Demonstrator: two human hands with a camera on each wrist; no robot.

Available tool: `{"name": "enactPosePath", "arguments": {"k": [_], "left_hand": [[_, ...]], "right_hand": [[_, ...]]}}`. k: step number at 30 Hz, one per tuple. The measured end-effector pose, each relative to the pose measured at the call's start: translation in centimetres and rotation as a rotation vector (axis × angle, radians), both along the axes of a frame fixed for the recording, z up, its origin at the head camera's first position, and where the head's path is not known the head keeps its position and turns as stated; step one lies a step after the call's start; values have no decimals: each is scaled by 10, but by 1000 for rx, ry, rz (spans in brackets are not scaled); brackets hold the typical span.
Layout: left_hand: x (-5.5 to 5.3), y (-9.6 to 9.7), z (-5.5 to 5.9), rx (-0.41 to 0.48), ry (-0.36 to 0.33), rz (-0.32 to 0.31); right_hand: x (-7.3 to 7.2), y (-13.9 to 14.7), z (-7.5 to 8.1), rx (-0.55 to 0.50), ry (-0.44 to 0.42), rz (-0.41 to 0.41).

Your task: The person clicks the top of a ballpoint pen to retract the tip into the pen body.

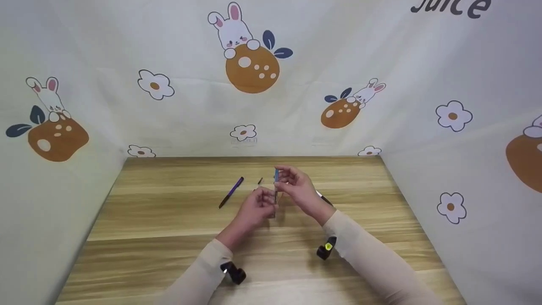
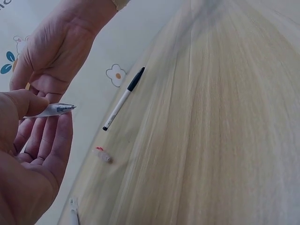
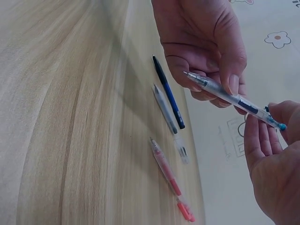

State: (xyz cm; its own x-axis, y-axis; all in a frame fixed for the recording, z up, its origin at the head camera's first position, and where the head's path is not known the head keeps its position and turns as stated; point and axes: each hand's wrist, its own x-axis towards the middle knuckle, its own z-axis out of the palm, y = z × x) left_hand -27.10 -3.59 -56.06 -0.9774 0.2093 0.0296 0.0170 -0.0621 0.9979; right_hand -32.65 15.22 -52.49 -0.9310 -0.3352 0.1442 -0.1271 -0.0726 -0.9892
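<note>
At the far left, a pale fabric backdrop [image 1: 106, 118] printed with rabbits, oranges and flowers is hung along the edge of the wooden table [image 1: 139, 220]. On the table, a purple-and-black pen [image 1: 231, 192] is laid at a slant, to the left of both hands. Close beside it, a clear pen with a grey barrel [image 3: 165, 110] is seen in the right wrist view, followed by a red pen [image 3: 169, 176]; all three are pointed roughly the same way.

Next comes the left hand [image 1: 256, 207], by which the front part of a clear pen with a blue clip [image 3: 248, 106] is pinched — the thumb is laid along the barrel, the fingers underneath, and the bare writing tip is left exposed. This pen is held above the table, between the two hands. Its clip end is pinched by the thumb and fingers of the right hand [image 1: 301, 191].

Farther right, partly covered by that hand in the head view, a white pen with a black cap [image 2: 123, 101] is rested on the table, well apart from the purple-and-black one.
</note>
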Motion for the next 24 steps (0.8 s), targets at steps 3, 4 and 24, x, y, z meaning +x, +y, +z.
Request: {"name": "enactPosePath", "arguments": {"k": [3,4,24], "left_hand": [[1,1,0,9,-14,-1],[1,1,0,11,-17,0],[-1,3,-4,82,-9,5]], "right_hand": [[0,1,0,4,0,-2],[0,1,-1,6,-1,-4],[1,0,0,43,-8,-28]]}}
